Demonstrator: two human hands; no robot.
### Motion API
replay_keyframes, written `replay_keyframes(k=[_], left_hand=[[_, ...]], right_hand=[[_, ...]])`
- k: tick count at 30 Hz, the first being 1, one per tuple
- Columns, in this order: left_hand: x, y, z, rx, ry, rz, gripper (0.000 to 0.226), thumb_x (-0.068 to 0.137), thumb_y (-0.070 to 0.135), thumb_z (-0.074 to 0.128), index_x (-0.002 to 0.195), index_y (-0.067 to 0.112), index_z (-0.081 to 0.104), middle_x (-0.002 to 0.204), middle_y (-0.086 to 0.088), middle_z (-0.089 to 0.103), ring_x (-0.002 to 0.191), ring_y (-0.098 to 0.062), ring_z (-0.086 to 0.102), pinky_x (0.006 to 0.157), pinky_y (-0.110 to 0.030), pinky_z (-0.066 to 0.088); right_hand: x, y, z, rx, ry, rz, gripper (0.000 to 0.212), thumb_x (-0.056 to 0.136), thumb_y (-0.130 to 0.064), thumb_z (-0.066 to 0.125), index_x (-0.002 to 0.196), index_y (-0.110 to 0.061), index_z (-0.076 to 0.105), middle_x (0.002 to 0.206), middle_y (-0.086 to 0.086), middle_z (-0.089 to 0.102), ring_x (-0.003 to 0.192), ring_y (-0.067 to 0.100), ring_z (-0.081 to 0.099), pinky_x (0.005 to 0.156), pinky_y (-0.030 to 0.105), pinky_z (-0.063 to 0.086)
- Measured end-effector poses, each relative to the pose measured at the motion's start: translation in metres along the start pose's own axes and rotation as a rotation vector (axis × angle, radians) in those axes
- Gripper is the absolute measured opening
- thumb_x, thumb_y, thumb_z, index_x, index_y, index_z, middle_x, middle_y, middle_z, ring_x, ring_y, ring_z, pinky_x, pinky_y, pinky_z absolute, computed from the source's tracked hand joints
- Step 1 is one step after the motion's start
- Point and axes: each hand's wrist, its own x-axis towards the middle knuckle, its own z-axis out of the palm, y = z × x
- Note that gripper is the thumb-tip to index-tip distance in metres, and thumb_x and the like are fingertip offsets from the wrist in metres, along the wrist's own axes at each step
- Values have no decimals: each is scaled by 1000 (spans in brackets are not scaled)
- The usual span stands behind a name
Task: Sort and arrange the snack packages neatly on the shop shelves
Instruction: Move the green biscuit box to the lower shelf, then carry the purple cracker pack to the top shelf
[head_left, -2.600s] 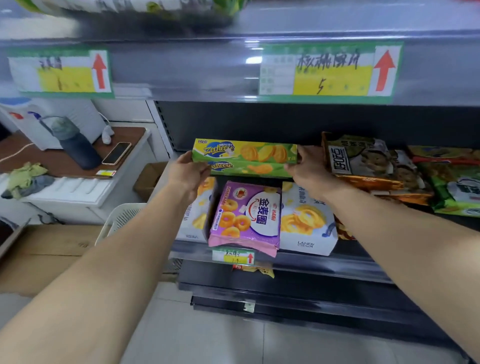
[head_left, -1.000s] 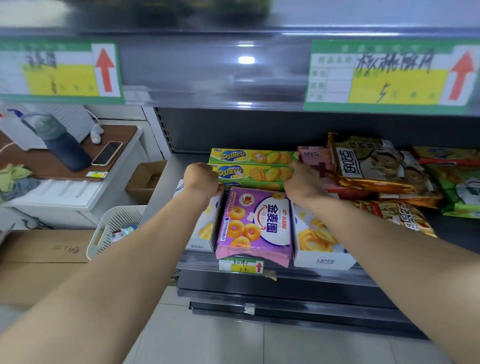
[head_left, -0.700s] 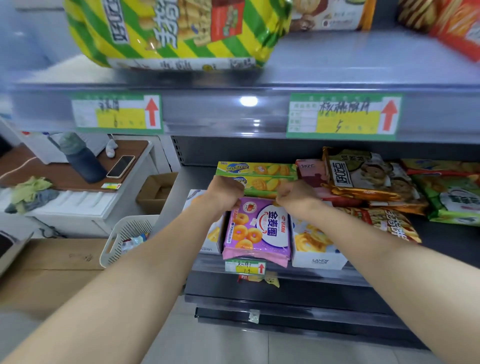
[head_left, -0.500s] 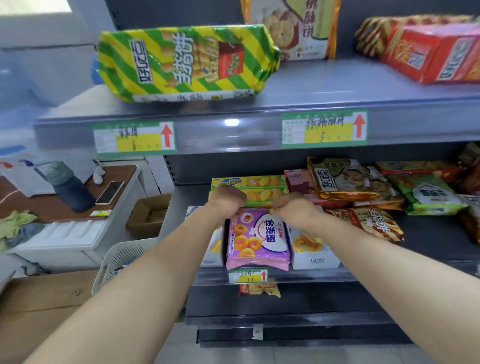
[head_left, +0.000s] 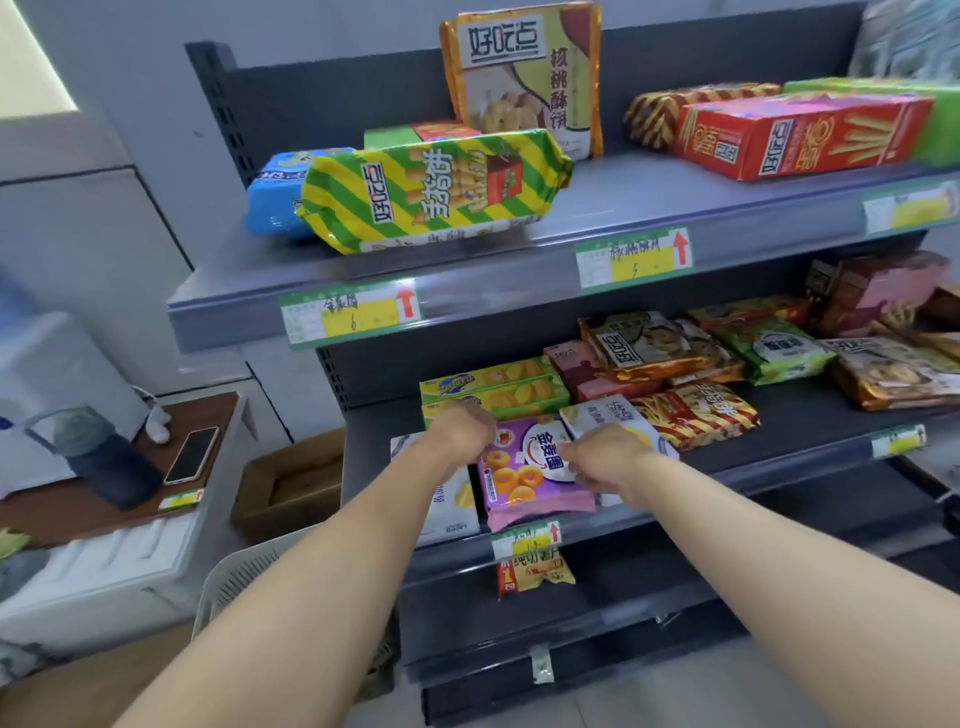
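A purple biscuit pack (head_left: 524, 473) lies at the front of the middle shelf (head_left: 810, 431), between two white boxes (head_left: 452, 509) (head_left: 608, 413). My left hand (head_left: 460, 431) curls on the pack's upper left corner. My right hand (head_left: 602, 457) curls on its right edge. Just behind my hands, two yellow-green cracker boxes (head_left: 498, 387) sit stacked. Mixed snack bags (head_left: 660, 348) lie in a loose heap to the right on the same shelf.
The upper shelf (head_left: 493, 291) carries a green-yellow striped pack (head_left: 431, 189), a blue pack (head_left: 270, 197), an upright bag (head_left: 524, 73) and a red box (head_left: 795, 135). A white basket (head_left: 244, 577) and a cardboard box (head_left: 291, 483) stand at lower left. A desk (head_left: 62, 519) holds a bottle (head_left: 98, 457) and a phone (head_left: 192, 454).
Both hands set the yellow-green box on the stack, then slid down onto the purple pack. The view pulled back and up, revealing the upper shelf.
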Motion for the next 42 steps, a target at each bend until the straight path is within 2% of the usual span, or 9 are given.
replay_keyframes(k=[6,11,16,20,26,31,35,38,42], left_hand=[[18,-16,13,106,2,30,25,91,-1,46,74,11,60,74,1,58,58,-4,50,44,-9,43],[47,-22,27,260,-9,98,22,92,4,49,107,2,65,101,-6,54,87,-17,53,68,-25,44],[73,-29,43,418,-69,104,23,92,9,51,107,-3,64,112,-18,63,100,-31,59,84,-33,48],[88,-32,53,498,-99,112,32,93,15,49,122,5,58,122,-16,61,100,-28,58,80,-29,44],[101,-31,62,591,-84,28,47,92,29,51,134,8,46,136,-17,47,123,-35,47,103,-43,40],[101,-23,60,399,-18,-13,34,93,24,47,119,4,56,125,-23,55,118,-42,51,101,-52,42],[90,-9,48,260,86,37,19,90,12,44,84,4,61,112,-32,61,111,-48,54,95,-51,46],[76,-3,38,144,154,51,20,89,8,46,86,-2,64,100,-34,62,103,-49,57,73,-37,44],[43,4,29,31,211,53,19,87,7,49,73,10,61,68,-12,54,62,-25,56,60,-27,39]], right_hand=[[8,24,18,190,-63,212,15,92,-16,59,100,-4,54,76,9,55,70,19,54,71,32,53],[26,45,28,290,-89,334,6,90,-9,58,88,-5,54,79,10,52,69,17,52,52,25,50],[47,63,30,437,-97,335,7,90,-2,55,83,-3,54,84,11,53,73,18,54,88,36,54],[50,66,37,607,-118,434,5,89,-4,59,89,-1,56,103,17,54,89,25,59,75,35,57],[49,54,50,710,-166,457,11,92,-7,54,81,-8,55,100,13,63,111,25,61,93,32,51],[40,47,53,836,-137,493,9,92,-7,55,83,-6,53,90,16,63,91,26,64,74,35,53],[31,40,50,841,-82,467,11,92,-6,56,81,-6,52,83,14,58,108,28,60,80,33,50],[24,31,45,859,-70,427,13,92,-3,53,80,-7,52,81,13,55,112,25,58,89,34,49],[11,22,36,794,-70,336,18,92,4,46,80,-8,50,82,11,56,75,18,57,79,29,51]])
